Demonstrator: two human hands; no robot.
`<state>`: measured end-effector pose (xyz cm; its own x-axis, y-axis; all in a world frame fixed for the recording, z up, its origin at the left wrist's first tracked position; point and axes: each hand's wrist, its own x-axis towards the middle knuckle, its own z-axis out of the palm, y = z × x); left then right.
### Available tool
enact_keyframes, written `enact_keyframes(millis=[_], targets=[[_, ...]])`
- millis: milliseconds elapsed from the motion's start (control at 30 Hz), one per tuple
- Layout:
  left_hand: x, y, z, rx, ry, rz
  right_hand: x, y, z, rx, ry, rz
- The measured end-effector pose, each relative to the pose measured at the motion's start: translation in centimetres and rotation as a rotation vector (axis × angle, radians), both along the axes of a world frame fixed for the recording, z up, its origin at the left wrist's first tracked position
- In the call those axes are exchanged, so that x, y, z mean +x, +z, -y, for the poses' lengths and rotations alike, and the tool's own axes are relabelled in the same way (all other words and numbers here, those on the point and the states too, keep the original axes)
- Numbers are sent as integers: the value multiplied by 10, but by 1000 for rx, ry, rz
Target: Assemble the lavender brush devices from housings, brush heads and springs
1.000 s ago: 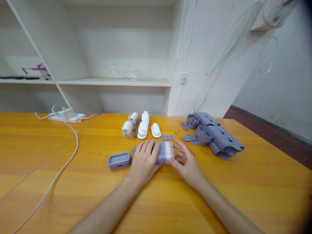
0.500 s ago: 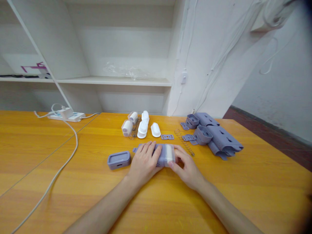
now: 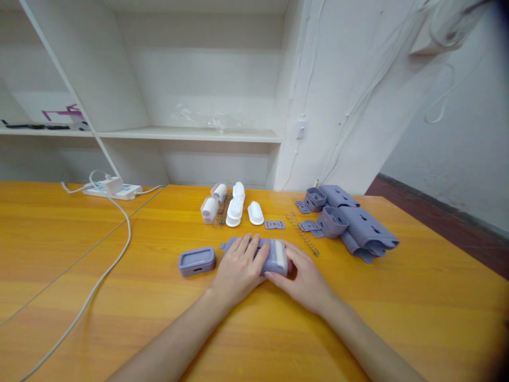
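Note:
A lilac plastic case with a white roller in its end [image 3: 275,256] lies on the orange table [image 3: 119,318]. My left hand [image 3: 239,269] rests flat over its left part, fingers stretched along the top. Gripping the roller end from the right, my right hand [image 3: 305,277] has its fingers curled against the case. A closed lilac case [image 3: 196,261] sits just left of my left hand.
White rollers and caps [image 3: 233,208] lie behind the hands, with springs [image 3: 304,234] and small lilac clips [image 3: 274,225]. A pile of lilac shells [image 3: 350,222] sits at the right. A power strip [image 3: 113,189] and white cable [image 3: 95,286] run at the left. White shelves stand behind.
Both hands drew the lilac case slightly nearer to me. My right hand closed further over the roller end, covering more of the white roller.

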<state>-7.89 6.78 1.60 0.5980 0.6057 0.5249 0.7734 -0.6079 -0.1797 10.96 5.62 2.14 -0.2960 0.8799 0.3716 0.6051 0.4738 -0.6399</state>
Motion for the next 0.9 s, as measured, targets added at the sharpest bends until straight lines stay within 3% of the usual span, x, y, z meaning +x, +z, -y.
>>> enact_keyframes(millis=[233,433,567,900], targets=[[6,4,0,-65,12,78,0,3,-1,39,-62,-112],[10,4,1,-93,156,138,-1,-6,-7,-63,-164,-328],[11,1,0,-104,246,212,3,-11,-14,-102,-137,-493],[10,1,-1,-138,241,206,7,-13,-16,-124,-159,-373]])
